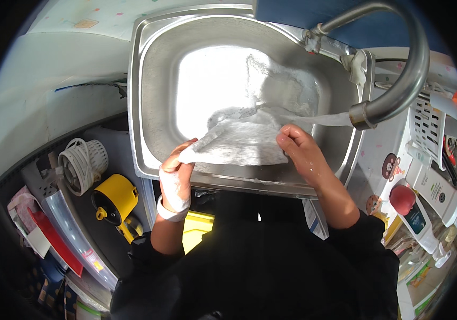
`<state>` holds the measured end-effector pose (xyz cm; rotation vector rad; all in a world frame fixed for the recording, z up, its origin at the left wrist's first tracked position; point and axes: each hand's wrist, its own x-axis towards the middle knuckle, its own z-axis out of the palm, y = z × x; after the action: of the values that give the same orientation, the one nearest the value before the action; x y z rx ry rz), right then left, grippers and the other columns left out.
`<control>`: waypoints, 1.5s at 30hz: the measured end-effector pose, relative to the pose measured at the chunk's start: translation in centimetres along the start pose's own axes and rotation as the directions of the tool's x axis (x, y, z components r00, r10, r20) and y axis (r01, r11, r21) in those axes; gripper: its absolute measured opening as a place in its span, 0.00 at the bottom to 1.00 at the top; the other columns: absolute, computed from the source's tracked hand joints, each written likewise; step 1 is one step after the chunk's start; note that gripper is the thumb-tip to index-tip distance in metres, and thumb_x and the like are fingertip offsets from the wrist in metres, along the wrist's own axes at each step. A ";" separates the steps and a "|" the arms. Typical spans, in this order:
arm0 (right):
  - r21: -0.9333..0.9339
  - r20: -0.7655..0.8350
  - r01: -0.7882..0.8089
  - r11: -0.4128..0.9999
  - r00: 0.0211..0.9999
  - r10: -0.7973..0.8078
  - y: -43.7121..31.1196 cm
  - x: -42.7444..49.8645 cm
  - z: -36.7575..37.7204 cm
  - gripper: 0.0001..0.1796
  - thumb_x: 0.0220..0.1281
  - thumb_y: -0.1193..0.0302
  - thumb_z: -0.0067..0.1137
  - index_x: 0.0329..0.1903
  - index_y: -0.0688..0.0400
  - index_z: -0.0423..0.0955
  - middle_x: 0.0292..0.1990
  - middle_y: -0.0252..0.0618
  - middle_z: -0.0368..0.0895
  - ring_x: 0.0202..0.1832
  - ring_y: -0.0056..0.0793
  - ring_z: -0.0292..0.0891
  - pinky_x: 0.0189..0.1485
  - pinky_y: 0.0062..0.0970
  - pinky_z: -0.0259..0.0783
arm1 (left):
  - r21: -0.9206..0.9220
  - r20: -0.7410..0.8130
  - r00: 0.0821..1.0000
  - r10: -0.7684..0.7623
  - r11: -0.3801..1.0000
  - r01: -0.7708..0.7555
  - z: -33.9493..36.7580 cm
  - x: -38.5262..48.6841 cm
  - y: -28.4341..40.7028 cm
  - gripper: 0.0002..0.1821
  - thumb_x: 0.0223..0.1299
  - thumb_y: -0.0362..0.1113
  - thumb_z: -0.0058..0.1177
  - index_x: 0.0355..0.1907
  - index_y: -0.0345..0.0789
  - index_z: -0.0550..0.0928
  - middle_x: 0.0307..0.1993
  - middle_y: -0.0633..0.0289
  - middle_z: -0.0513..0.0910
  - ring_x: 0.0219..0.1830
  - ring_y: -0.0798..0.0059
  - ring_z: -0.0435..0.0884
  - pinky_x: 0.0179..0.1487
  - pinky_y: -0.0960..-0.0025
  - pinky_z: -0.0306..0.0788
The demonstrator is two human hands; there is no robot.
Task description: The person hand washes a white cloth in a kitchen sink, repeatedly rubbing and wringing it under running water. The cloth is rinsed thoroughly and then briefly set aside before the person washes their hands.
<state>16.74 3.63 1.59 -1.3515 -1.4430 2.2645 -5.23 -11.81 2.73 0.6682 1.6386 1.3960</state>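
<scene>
A light grey, wet cloth (240, 140) is stretched between my two hands above the near side of a stainless steel sink (160, 100). My left hand (176, 176), with soap suds along its back and a white band on the wrist, grips the cloth's left corner. At the opposite edge, my right hand (302, 150) pinches the fabric between thumb and fingers. Water (324, 120) streams sideways from the curved metal faucet (410, 88) toward the cloth's far edge. Foamy water (288, 88) lies on the sink floor, where bright sunlight hides some detail.
On the left are a white basket-like appliance (82, 166), a yellow pot (116, 198) and a red flat item (54, 240). A white perforated basket (426, 128) and several bottles, one red-capped (414, 212), crowd the right. A small rag (355, 66) hangs by the sink's right rim.
</scene>
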 end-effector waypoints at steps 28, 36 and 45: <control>-0.141 -0.286 0.040 0.989 0.955 -0.079 -3.6 6.3 -5.0 0.22 0.49 0.81 0.43 0.51 0.64 0.68 0.39 0.34 0.71 0.36 0.18 0.65 0.38 0.16 0.61 | 0.156 0.455 0.873 -0.176 0.981 0.117 3.0 17.3 0.9 0.27 0.64 0.50 0.43 0.56 0.30 0.71 0.50 0.58 0.76 0.52 0.76 0.72 0.57 0.74 0.62; -0.321 -0.445 -0.204 0.925 0.894 0.043 0.5 4.9 -6.7 0.16 0.53 0.76 0.44 0.46 0.62 0.72 0.31 0.32 0.74 0.31 0.18 0.66 0.35 0.18 0.63 | -0.150 0.238 0.933 -0.271 0.938 0.311 6.3 19.2 -3.3 0.23 0.63 0.44 0.46 0.57 0.34 0.69 0.43 0.65 0.79 0.42 0.86 0.74 0.45 0.80 0.66; -0.901 -0.300 -0.178 0.395 0.915 -0.271 3.2 3.0 -5.1 0.14 0.58 0.69 0.48 0.44 0.63 0.75 0.40 0.49 0.79 0.44 0.39 0.75 0.47 0.31 0.68 | -0.767 0.422 0.763 -0.490 0.255 0.589 7.1 13.5 -7.3 0.16 0.65 0.36 0.35 0.53 0.34 0.68 0.47 0.53 0.79 0.44 0.63 0.79 0.46 0.62 0.74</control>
<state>19.86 6.88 -3.46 -1.7805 -2.6341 0.8297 -4.75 1.27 -7.93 -0.4505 0.6832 1.3714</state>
